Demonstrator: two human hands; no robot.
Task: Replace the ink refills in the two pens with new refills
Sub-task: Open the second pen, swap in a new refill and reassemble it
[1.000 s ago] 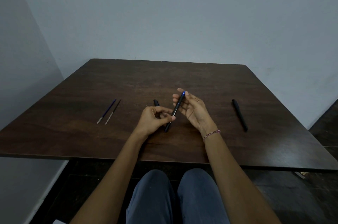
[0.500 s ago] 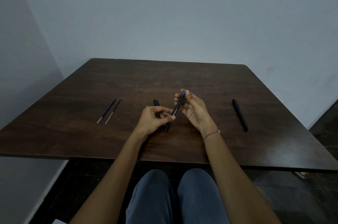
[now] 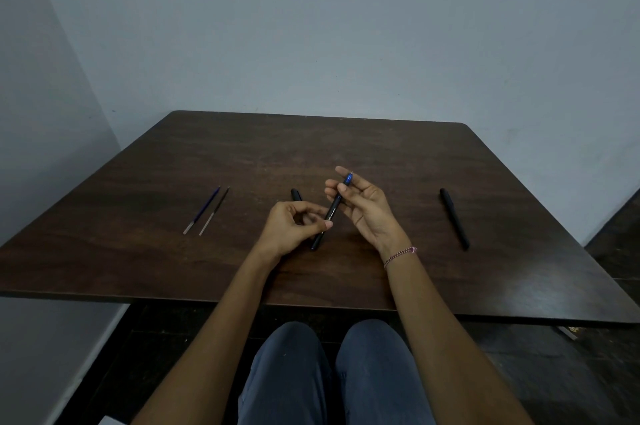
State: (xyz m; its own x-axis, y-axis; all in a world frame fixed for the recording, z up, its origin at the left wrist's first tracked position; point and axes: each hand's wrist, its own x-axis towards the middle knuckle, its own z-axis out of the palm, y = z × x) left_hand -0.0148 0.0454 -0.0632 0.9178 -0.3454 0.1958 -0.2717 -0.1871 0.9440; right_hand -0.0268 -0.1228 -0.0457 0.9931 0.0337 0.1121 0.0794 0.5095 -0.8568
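A black pen (image 3: 331,213) with a blue tip is held tilted above the table's middle. My left hand (image 3: 294,227) pinches its lower barrel between thumb and fingers. My right hand (image 3: 363,208) pinches the upper end near the blue tip. A black pen cap (image 3: 296,194) lies on the table just behind my left hand, partly hidden. A second black pen (image 3: 454,218) lies capped to the right. Two thin refills (image 3: 207,210), one blue and one dark, lie side by side on the left.
The dark wooden table (image 3: 381,154) stands against a pale wall, with another wall close on the left. My knees show below the near table edge.
The pen and both hands have barely shifted; my right fingers have moved slightly around the blue tip end.
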